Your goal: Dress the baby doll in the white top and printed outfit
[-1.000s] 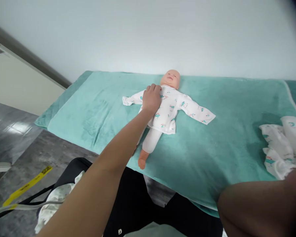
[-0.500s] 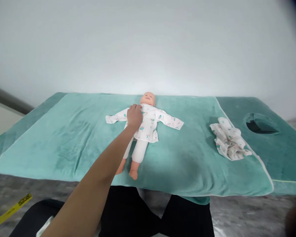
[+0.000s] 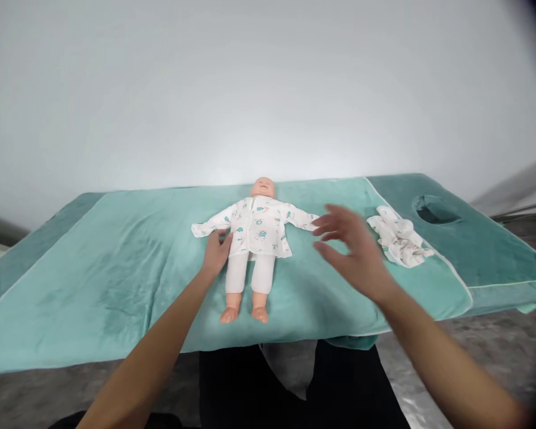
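Observation:
A baby doll (image 3: 262,186) lies on its back on the green-covered bed, arms spread and legs straight toward me. It wears a white printed shirt (image 3: 259,229) that lies closed over its chest, and white leggings (image 3: 236,274). Its feet are bare. My left hand (image 3: 216,253) rests beside the shirt's left side, just below the sleeve, with fingers parted and the tips against the cloth's edge. Over the bed near the end of the right-hand sleeve hovers my right hand (image 3: 351,247), slightly blurred, its fingers spread and holding nothing.
A crumpled bundle of white printed cloth (image 3: 399,238) lies right of the doll. Beyond it the darker bed cover (image 3: 486,250) has an oval hole (image 3: 435,210). A pale wall (image 3: 259,89) stands behind the bed (image 3: 129,280), whose front edge is by my legs.
My left hand has moved from the doll's chest down to the shirt's side. My right hand has come into view from the right. The camera view has shifted slightly.

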The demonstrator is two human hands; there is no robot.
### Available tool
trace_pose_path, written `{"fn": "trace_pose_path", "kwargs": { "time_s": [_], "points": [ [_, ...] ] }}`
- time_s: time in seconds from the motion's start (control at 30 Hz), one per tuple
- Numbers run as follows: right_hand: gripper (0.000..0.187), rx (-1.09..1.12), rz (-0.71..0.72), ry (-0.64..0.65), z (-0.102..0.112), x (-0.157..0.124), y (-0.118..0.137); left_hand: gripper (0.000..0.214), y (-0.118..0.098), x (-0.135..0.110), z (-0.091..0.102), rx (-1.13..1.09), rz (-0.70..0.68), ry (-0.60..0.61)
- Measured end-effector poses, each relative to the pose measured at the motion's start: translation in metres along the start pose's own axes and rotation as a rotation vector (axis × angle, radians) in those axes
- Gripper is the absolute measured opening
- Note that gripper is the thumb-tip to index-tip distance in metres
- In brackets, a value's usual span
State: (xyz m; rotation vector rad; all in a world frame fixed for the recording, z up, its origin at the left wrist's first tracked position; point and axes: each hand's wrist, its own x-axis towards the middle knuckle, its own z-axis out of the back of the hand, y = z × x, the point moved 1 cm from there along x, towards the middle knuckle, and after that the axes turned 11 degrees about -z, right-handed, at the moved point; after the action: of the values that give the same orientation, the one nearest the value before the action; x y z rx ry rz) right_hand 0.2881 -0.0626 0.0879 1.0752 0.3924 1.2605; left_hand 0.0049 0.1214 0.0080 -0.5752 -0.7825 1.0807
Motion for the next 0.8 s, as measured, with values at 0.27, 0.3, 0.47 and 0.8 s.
{"fn": "trace_pose_path", "kwargs": {
  "time_s": [0.27, 0.3, 0.47, 0.8],
  "points": [
    [0.050, -0.244, -0.215, 0.216, -0.115, 0.008, -0.042, 0.036, -0.004, -0.001, -0.009, 0.254, -0.034, 0.218],
    [0.047, -0.227, -0.243, 0.198, -0.120, 0.009, -0.049, 0.034, -0.011, 0.001, -0.010, 0.299, -0.063, 0.215],
    [0.039, -0.124, -0.319, 0.152, -0.121, 0.011, -0.079, 0.031, -0.058, 0.006, -0.007, 0.237, -0.160, 0.149],
    [0.035, -0.578, -0.263, -0.112, 0.026, -0.024, -0.144, 0.023, -0.018, -0.010, 0.030, 0.104, -0.069, 0.127]
  ]
}}
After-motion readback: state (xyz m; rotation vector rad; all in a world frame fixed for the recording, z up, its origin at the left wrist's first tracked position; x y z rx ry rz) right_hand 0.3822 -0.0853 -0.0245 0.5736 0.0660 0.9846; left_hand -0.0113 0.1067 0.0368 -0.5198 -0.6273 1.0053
